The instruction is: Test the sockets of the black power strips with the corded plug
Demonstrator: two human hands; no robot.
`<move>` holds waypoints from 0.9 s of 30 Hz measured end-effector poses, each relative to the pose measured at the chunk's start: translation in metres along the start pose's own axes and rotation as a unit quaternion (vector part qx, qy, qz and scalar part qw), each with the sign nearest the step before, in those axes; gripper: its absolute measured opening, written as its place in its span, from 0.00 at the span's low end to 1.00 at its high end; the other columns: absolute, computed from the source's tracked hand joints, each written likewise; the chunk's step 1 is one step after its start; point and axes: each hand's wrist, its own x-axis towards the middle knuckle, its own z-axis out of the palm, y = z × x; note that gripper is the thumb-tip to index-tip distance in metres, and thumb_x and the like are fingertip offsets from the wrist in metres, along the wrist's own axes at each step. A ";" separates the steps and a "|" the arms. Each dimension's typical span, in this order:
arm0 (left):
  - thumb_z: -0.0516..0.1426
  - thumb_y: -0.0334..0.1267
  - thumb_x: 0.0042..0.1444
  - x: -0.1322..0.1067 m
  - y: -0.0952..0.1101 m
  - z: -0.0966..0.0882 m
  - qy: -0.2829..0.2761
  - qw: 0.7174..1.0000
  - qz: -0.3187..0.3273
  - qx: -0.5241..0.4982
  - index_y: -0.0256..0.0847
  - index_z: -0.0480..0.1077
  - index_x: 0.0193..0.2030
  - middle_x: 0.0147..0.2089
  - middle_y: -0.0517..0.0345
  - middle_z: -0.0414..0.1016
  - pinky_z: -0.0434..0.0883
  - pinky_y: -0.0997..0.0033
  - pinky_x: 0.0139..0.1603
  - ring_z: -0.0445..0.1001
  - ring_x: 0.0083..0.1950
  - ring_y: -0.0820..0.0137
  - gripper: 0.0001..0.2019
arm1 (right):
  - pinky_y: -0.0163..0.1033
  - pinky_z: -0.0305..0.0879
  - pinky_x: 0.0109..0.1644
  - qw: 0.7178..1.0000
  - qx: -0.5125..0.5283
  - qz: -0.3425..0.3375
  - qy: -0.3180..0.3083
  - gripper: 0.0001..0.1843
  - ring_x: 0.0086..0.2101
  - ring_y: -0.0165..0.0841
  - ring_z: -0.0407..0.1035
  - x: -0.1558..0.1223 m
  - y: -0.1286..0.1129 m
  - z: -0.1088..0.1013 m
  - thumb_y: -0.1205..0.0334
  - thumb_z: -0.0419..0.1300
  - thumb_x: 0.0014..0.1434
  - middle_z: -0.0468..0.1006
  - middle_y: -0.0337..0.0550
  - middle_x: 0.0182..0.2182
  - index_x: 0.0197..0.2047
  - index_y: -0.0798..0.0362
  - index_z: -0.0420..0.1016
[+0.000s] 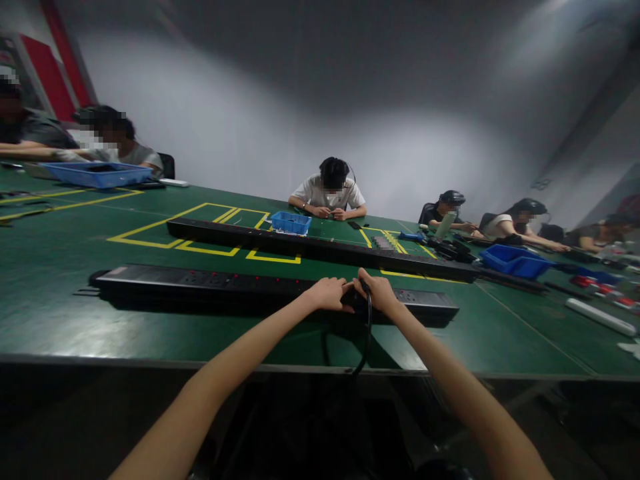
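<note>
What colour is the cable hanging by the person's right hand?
The cable is black; the head view shows it best.

The bare left forearm (245, 357) and right forearm (455, 370) are stretched forward and angled inward; the left hand (326, 294) and right hand (379, 293) are brought close together, their fingers curled.

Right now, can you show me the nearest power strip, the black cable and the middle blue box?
Power strip (270, 285): head view, socket face.
Black cable (369, 325): head view, hanging stretch.
Blue box (290, 227): head view, front wall.
</note>
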 end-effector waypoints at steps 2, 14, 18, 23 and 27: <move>0.48 0.65 0.46 0.000 0.000 0.000 -0.002 1.000 0.000 0.002 0.40 0.56 0.56 0.49 0.46 0.66 0.62 0.62 0.44 0.67 0.47 0.55 0.37 | 0.41 0.66 0.40 1.000 0.001 -0.019 -0.016 0.17 0.37 0.31 0.68 0.003 0.004 -0.003 0.55 0.52 0.59 0.70 0.43 0.41 0.48 0.56 0.65; 0.48 0.64 0.47 0.000 -0.002 0.005 0.024 1.000 0.009 0.005 0.43 0.49 0.61 0.48 0.47 0.66 0.63 0.62 0.43 0.68 0.46 0.56 0.39 | 0.40 0.66 0.38 0.999 -0.022 -0.019 0.022 0.16 0.35 0.30 0.68 -0.012 0.003 0.021 0.55 0.52 0.59 0.71 0.42 0.39 0.47 0.56 0.65; 0.48 0.64 0.47 0.001 -0.003 0.007 0.034 0.999 0.009 0.006 0.44 0.48 0.62 0.48 0.47 0.66 0.63 0.62 0.42 0.68 0.45 0.56 0.39 | 0.37 0.64 0.35 0.998 -0.025 -0.019 0.058 0.16 0.31 0.28 0.68 -0.011 0.002 0.025 0.53 0.49 0.60 0.72 0.41 0.33 0.43 0.57 0.66; 0.48 0.64 0.47 0.001 -0.004 0.009 0.037 0.999 0.007 -0.001 0.44 0.50 0.61 0.48 0.47 0.66 0.63 0.61 0.43 0.68 0.46 0.56 0.38 | 0.32 0.54 0.29 0.995 -0.021 -0.017 0.091 0.14 0.30 0.31 0.69 -0.010 0.000 0.025 0.54 0.45 0.61 0.75 0.43 0.29 0.40 0.53 0.65; 0.48 0.65 0.47 0.002 -0.004 0.009 0.037 0.999 0.006 0.002 0.43 0.52 0.60 0.48 0.47 0.66 0.63 0.61 0.44 0.67 0.46 0.56 0.38 | 0.31 0.50 0.28 0.993 -0.017 -0.006 0.113 0.12 0.29 0.32 0.70 -0.011 -0.003 0.025 0.55 0.45 0.60 0.75 0.41 0.28 0.38 0.51 0.64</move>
